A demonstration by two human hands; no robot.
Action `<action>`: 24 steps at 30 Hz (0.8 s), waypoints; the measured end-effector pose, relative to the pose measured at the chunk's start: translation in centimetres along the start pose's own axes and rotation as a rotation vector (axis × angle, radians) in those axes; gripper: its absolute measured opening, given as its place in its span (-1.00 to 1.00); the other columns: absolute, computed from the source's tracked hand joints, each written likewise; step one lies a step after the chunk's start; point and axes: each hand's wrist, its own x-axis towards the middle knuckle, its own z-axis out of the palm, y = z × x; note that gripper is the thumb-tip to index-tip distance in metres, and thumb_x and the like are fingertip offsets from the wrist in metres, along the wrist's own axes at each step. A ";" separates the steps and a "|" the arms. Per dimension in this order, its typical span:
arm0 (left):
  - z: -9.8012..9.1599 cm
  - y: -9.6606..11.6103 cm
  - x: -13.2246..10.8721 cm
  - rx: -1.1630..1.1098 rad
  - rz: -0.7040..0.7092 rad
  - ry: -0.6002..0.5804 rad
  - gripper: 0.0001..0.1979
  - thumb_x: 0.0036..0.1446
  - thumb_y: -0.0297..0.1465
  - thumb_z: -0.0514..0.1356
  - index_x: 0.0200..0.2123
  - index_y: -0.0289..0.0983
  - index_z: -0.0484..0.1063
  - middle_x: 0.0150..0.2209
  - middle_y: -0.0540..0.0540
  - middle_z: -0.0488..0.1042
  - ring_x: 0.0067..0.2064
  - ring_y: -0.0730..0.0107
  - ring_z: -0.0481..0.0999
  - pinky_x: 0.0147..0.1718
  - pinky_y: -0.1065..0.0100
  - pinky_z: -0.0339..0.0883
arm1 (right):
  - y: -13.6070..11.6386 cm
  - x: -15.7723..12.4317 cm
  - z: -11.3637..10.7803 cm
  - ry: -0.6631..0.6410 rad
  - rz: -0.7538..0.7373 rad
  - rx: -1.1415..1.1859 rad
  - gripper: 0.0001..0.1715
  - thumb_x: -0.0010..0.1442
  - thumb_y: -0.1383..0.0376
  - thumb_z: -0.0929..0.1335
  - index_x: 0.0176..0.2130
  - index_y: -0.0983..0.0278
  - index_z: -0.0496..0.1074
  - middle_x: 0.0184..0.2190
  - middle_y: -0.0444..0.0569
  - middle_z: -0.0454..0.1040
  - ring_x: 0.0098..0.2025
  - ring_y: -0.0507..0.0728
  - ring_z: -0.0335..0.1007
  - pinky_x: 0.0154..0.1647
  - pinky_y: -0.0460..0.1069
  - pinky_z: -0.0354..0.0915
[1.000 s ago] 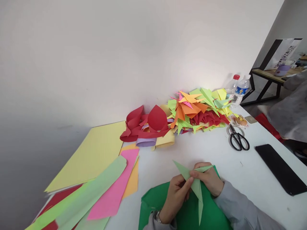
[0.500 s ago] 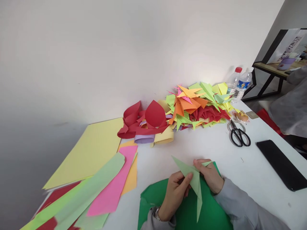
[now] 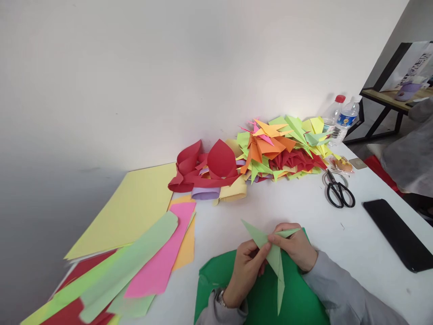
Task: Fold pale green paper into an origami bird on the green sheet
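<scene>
Left hand (image 3: 244, 270) and right hand (image 3: 297, 247) pinch folded paper (image 3: 275, 262) — pale green.

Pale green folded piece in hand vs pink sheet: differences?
The folded piece has sharp points; the pink sheet is mostly flat. The left hand and right hand hold the folded piece; the pink sheet lies partly under a pale green strip. Both look like coloured paper.

reference: green sheet (image 3: 297, 302), quantity one. above it: two hands, namely one left hand (image 3: 244, 271) and one right hand (image 3: 297, 247); one folded green paper (image 3: 275, 261). right of it: one flat black slab (image 3: 399, 234). beyond it, rightward: one scissors (image 3: 334, 182); two bottles, one red-capped (image 3: 334, 113), one white-capped (image 3: 346, 119). left of it: one pink strip (image 3: 160, 266).
</scene>
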 end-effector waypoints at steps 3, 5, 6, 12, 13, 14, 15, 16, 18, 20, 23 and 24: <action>-0.2 -0.6 0.1 -0.033 -0.006 0.019 -0.54 -0.07 -0.01 0.31 -0.59 -0.32 0.41 -0.76 0.11 0.17 -0.73 0.59 0.11 -0.73 0.47 -0.08 | 0.0 0.0 0.0 -0.042 0.024 0.006 -0.56 -0.08 0.02 0.48 -0.65 0.29 0.38 -0.71 -0.19 0.22 -0.62 -0.03 0.04 -0.62 -0.09 0.02; -0.4 -1.1 0.2 -0.057 -0.008 0.032 -0.56 -0.09 -0.03 0.33 -0.57 -0.33 0.42 -0.75 0.11 0.17 -0.73 0.60 0.10 -0.74 0.48 -0.07 | 0.0 -0.1 0.0 -0.073 0.046 0.017 -0.55 -0.08 0.00 0.48 -0.64 0.28 0.37 -0.72 -0.20 0.21 -0.62 -0.03 0.03 -0.63 -0.09 0.01; -0.4 -1.2 0.3 -0.069 -0.007 0.039 -0.55 -0.10 -0.03 0.33 -0.57 -0.33 0.42 -0.74 0.11 0.18 -0.73 0.60 0.11 -0.74 0.48 -0.07 | 0.0 -0.1 0.0 -0.089 0.056 0.019 -0.54 -0.09 -0.01 0.48 -0.64 0.28 0.36 -0.72 -0.21 0.20 -0.63 -0.03 0.03 -0.63 -0.09 0.01; -0.8 -0.9 0.4 -0.119 0.015 0.102 -0.51 0.01 -0.04 0.26 -0.67 -0.29 0.23 -0.70 0.14 0.11 -0.73 0.65 0.07 -0.74 0.48 -0.13 | 0.4 -0.3 -0.1 -0.141 0.027 -0.026 -0.54 -0.08 0.02 0.48 -0.64 0.28 0.33 -0.71 -0.23 0.16 -0.60 -0.04 -0.02 -0.59 -0.09 -0.04; -0.9 -0.7 0.4 -0.121 0.017 0.109 -0.50 0.01 -0.05 0.27 -0.69 -0.28 0.20 -0.70 0.14 0.10 -0.73 0.65 0.07 -0.73 0.48 -0.14 | 0.4 -0.3 -0.1 -0.147 0.024 -0.028 -0.55 -0.07 0.03 0.48 -0.64 0.28 0.33 -0.71 -0.23 0.15 -0.60 -0.04 -0.02 -0.59 -0.09 -0.05; -0.9 -0.6 0.4 -0.122 0.017 0.116 -0.49 0.01 -0.06 0.27 -0.69 -0.28 0.20 -0.70 0.13 0.10 -0.72 0.64 0.07 -0.73 0.47 -0.14 | 0.3 -0.3 -0.1 -0.152 0.026 -0.026 -0.56 -0.07 0.03 0.47 -0.64 0.28 0.33 -0.71 -0.23 0.15 -0.60 -0.04 -0.03 -0.59 -0.09 -0.05; -0.9 -0.5 0.4 -0.123 0.016 0.128 -0.49 0.02 -0.06 0.27 -0.70 -0.28 0.19 -0.71 0.13 0.10 -0.72 0.64 0.07 -0.72 0.47 -0.14 | 0.2 -0.3 -0.2 -0.156 0.031 -0.018 -0.56 -0.07 0.04 0.47 -0.64 0.28 0.32 -0.71 -0.24 0.14 -0.60 -0.04 -0.04 -0.59 -0.09 -0.06; -1.0 -0.5 0.4 -0.124 0.015 0.145 -0.48 0.02 -0.05 0.26 -0.71 -0.28 0.19 -0.73 0.13 0.10 -0.73 0.64 0.06 -0.72 0.46 -0.15 | 0.1 -0.3 -0.2 -0.155 0.037 -0.008 -0.55 -0.08 0.04 0.48 -0.64 0.27 0.31 -0.72 -0.24 0.14 -0.61 -0.04 -0.05 -0.60 -0.09 -0.06; -1.1 -0.5 0.5 -0.128 0.013 0.192 -0.47 0.04 -0.03 0.24 -0.72 -0.27 0.18 -0.77 0.13 0.09 -0.73 0.62 0.05 -0.71 0.45 -0.16 | -0.1 -0.3 -0.2 -0.143 0.048 0.013 -0.54 -0.13 0.04 0.50 -0.66 0.27 0.29 -0.73 -0.25 0.13 -0.62 -0.05 -0.06 -0.60 -0.09 -0.07; -1.2 -0.5 0.6 -0.137 0.015 0.240 -0.45 0.05 -0.04 0.22 -0.75 -0.26 0.16 -0.80 0.12 0.08 -0.72 0.60 0.05 -0.69 0.45 -0.15 | -0.3 -0.3 -0.2 -0.130 0.066 0.038 -0.53 -0.18 0.06 0.52 -0.67 0.27 0.28 -0.74 -0.25 0.12 -0.62 -0.05 -0.07 -0.61 -0.09 -0.09; -1.5 -0.3 0.8 -0.164 0.021 0.290 -0.45 0.04 -0.07 0.23 -0.76 -0.25 0.12 -0.80 0.13 0.06 -0.71 0.59 0.04 -0.68 0.45 -0.13 | -0.3 -0.3 -0.2 -0.129 0.102 0.085 -0.53 -0.22 0.08 0.53 -0.68 0.27 0.26 -0.74 -0.26 0.12 -0.62 -0.05 -0.07 -0.61 -0.09 -0.10; -1.6 -0.2 0.8 -0.175 0.022 0.302 -0.46 0.04 -0.09 0.22 -0.76 -0.25 0.11 -0.80 0.13 0.05 -0.71 0.60 0.02 -0.68 0.45 -0.13 | -0.3 -0.3 -0.2 -0.132 0.108 0.097 -0.53 -0.21 0.08 0.53 -0.68 0.26 0.26 -0.74 -0.26 0.11 -0.62 -0.05 -0.07 -0.60 -0.09 -0.10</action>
